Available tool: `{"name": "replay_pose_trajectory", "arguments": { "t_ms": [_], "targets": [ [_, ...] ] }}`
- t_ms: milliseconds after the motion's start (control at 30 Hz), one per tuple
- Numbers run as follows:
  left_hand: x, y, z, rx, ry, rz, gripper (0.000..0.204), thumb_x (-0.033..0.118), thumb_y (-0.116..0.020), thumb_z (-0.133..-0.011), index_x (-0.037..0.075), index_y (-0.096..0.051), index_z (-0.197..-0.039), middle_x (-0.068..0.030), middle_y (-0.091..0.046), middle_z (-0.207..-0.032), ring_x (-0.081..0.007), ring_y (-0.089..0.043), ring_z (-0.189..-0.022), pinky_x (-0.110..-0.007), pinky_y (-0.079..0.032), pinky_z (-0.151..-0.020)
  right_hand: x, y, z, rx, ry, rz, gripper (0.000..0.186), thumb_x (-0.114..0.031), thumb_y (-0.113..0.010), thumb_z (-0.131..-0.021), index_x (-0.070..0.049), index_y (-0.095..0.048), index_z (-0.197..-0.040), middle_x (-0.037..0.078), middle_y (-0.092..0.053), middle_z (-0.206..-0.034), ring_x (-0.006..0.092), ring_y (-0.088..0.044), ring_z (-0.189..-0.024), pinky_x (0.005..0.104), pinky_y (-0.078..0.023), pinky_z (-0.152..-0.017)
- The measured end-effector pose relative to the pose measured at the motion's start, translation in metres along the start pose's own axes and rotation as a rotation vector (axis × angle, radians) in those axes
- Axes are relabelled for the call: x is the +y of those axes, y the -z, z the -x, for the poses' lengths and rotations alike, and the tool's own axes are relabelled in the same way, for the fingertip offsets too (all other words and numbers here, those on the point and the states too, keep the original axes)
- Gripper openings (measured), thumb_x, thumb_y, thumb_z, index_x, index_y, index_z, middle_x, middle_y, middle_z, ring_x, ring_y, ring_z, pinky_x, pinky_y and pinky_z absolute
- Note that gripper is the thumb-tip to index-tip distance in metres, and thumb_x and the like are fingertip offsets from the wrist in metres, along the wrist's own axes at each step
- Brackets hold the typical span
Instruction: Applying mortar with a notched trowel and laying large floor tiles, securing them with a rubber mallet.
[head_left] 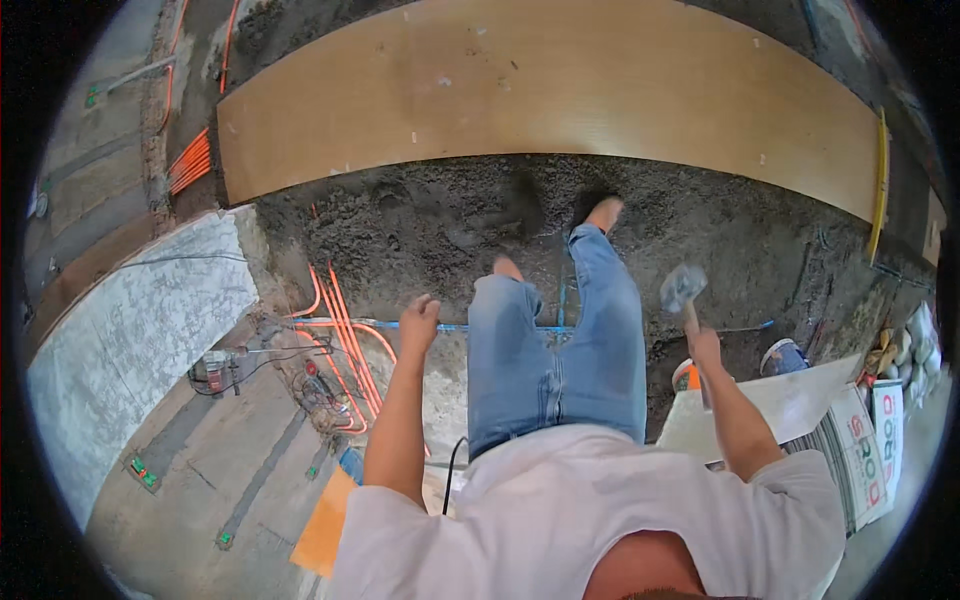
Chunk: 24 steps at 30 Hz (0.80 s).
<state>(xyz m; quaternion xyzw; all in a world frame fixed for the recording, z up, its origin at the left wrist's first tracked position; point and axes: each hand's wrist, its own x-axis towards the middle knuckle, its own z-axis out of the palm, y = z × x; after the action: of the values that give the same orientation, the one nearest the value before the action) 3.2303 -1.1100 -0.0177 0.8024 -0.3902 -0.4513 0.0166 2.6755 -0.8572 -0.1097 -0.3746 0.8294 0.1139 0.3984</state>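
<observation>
My right hand [704,348] is closed round the wooden handle of a mallet or hammer with a grey, slightly blurred head [683,288], out to the right of my legs. My left hand [421,320], left of my knee, has loosely curled fingers with nothing visible in them. My bare feet [606,213] are on rough, dark wet mortar [400,220]. A large wooden board [540,85] lies across the mortar beyond them. Blue pipe [450,327] runs behind my legs.
Orange conduits [340,330] and a corded drill [215,373] lie at left by a whitish slab [140,330]. A yellow level [881,185] rests at the board's right end. Shoes [783,358], a pale panel [780,400] and sacks [860,455] are at right; an orange sheet [320,520] is lower left.
</observation>
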Motion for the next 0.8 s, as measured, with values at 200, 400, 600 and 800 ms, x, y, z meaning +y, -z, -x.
{"name": "replay_pose_trajectory", "arguments": {
  "t_ms": [200, 400, 600, 800],
  "targets": [
    [0.026, -0.072, -0.076, -0.093, -0.108, -0.072, 0.045, 0.029, -0.060, -0.081, -0.003, -0.059, -0.113, -0.0207, -0.064, -0.105, -0.0276, -0.063, -0.098, -0.033, -0.048, -0.085, -0.100, 0.031, -0.189, 0.092, -0.053, -0.133, 0.051, -0.047, -0.052, -0.086, 0.003, -0.063, -0.078, 0.020, -0.058, -0.060, 0.0352, -0.060, -0.056, 0.0426, -0.047, -0.058],
    [0.071, -0.169, -0.233, -0.067, -0.362, -0.313, 0.051, 0.028, -0.059, -0.084, 0.002, -0.049, -0.127, -0.0192, -0.052, -0.126, -0.0276, -0.053, -0.115, -0.033, -0.040, -0.097, -0.251, 0.042, -0.355, 0.144, 0.003, -0.249, 0.055, -0.050, -0.051, -0.084, 0.003, -0.064, -0.096, 0.027, -0.062, -0.093, 0.0438, -0.058, -0.091, 0.0469, -0.046, -0.079],
    [0.156, -0.298, -0.371, -0.074, -0.872, -0.409, 0.051, 0.019, -0.053, -0.085, 0.004, -0.040, -0.132, -0.0200, -0.038, -0.138, -0.0378, -0.035, -0.127, -0.042, -0.031, -0.105, -0.340, 0.015, -0.471, 0.167, 0.001, -0.540, 0.055, -0.049, -0.050, -0.085, 0.005, -0.061, -0.092, 0.030, -0.060, -0.086, 0.0449, -0.058, -0.084, 0.0463, -0.045, -0.072],
    [0.189, -0.363, -0.444, 0.000, -1.173, -0.414, 0.057, 0.021, -0.058, -0.081, 0.005, -0.038, -0.133, -0.0190, -0.031, -0.142, -0.0399, -0.028, -0.131, -0.047, -0.025, -0.108, -0.369, 0.007, -0.559, 0.574, 0.203, -0.383, 0.048, -0.043, -0.050, -0.088, 0.005, -0.058, -0.087, 0.028, -0.058, -0.077, 0.0453, -0.054, -0.070, 0.0441, -0.044, -0.066]
  ]
}}
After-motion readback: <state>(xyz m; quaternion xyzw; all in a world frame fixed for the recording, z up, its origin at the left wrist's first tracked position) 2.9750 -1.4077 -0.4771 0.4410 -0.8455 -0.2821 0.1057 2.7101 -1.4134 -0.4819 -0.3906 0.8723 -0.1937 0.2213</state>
